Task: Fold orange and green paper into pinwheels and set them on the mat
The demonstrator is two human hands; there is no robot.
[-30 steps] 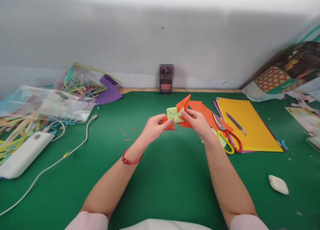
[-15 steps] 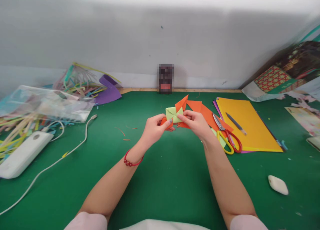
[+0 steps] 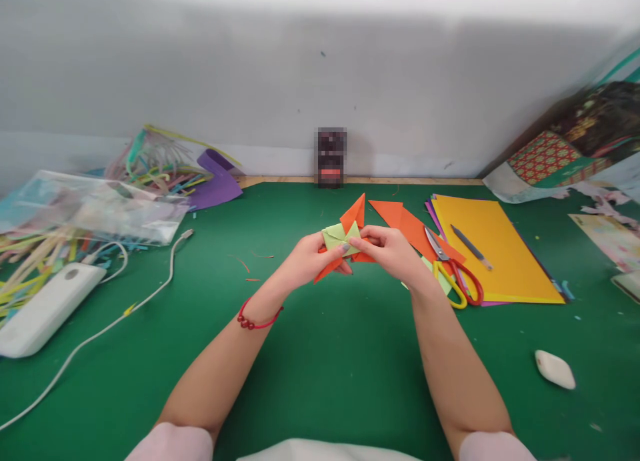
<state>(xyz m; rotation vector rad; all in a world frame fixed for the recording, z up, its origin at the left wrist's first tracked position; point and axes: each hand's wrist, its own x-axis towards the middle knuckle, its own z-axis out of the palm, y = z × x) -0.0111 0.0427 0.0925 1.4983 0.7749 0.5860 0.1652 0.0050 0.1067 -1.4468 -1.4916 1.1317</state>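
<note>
Head view, table: a flat green tabletop (image 3: 320,381) bears a rectangular yellow paper stack (image 3: 515,254).
Hands: left hand (image 3: 306,262) and right hand (image 3: 393,251) both pinch the folded light-green-and-orange paper piece (image 3: 333,233), left of the stack.
Creases: uneven pulling could tear or unlock them.
Pointed orange paper flap (image 3: 354,214): unpinched, it could spring loose.

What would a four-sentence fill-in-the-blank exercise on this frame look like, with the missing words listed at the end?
1. The left hand and right hand hold a folded paper piece with a light green middle and ____ points.
2. The scissors have handles in yellow and ____.
3. The pen lies on the ____ sheet.
4. The beaded bracelet is on the ____ wrist.

Missing words: orange; red; yellow; left.
</note>
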